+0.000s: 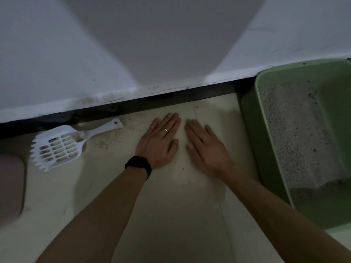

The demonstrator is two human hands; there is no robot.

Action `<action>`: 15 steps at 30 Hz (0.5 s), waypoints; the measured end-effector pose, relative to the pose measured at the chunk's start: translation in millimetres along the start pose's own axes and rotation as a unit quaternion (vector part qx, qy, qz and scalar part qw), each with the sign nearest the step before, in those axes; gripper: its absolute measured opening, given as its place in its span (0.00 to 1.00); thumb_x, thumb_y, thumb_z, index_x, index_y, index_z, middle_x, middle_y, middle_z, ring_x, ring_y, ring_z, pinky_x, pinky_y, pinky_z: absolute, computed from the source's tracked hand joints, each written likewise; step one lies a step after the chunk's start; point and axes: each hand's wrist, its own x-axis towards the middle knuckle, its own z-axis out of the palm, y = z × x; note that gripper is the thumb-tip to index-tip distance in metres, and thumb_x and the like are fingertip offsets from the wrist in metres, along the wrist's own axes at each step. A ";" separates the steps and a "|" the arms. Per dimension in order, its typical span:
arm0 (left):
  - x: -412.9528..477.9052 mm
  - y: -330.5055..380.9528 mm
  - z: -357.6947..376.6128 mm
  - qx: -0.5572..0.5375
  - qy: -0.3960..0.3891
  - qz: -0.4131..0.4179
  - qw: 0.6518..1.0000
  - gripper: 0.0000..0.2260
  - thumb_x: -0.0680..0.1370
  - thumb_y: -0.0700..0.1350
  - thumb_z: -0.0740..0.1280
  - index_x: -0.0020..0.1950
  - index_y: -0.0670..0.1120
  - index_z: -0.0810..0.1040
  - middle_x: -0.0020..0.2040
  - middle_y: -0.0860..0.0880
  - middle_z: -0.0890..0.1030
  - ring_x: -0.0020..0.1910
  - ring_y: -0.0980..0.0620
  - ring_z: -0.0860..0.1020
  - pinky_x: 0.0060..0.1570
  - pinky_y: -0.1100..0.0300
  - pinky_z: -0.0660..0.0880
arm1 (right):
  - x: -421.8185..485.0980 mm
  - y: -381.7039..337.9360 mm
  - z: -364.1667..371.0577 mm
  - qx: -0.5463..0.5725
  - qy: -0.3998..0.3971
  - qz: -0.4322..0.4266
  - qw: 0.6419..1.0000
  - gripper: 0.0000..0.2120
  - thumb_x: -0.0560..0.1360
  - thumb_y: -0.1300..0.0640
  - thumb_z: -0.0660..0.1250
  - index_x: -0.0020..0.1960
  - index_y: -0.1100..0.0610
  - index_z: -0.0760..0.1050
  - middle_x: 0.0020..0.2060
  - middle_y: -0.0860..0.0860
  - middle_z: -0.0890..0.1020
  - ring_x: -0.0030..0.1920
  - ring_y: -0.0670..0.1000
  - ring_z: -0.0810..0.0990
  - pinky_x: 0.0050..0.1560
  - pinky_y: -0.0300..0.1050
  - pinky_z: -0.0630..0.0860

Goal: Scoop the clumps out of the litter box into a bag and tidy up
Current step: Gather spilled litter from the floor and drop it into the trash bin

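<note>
**Scoop at 9 o'clock, box at 3**

The scoop (pixel 58 147) lies at 9 o'clock from the left hand (pixel 159 141), which is the nearer one. Its long axis runs 8 to 2 o'clock, handle end toward the hands. The box (pixel 254 126) sits at 3 o'clock, near the right hand (pixel 205 147). Both hands lie flat on the floor (pixel 171 205), fingers straight, holding nothing. One scoop, one box; no bag shows.

Smooth white plastic scoop (pixel 57 147), matt green plastic litter box (pixel 266 141) — coarse grey granular litter (pixel 298 133).
</note>
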 end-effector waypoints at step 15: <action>-31.9 19.9 0.6 -0.044 -0.039 0.031 0.998 0.28 0.82 0.54 0.48 0.80 0.44 0.53 0.81 0.48 0.51 0.80 0.53 0.47 0.78 0.50 0.47 | -74.9 -44.1 21.2 0.027 -0.027 0.059 0.998 0.28 0.84 0.46 0.49 0.80 0.59 0.52 0.79 0.53 0.51 0.79 0.50 0.46 0.78 0.53 0.50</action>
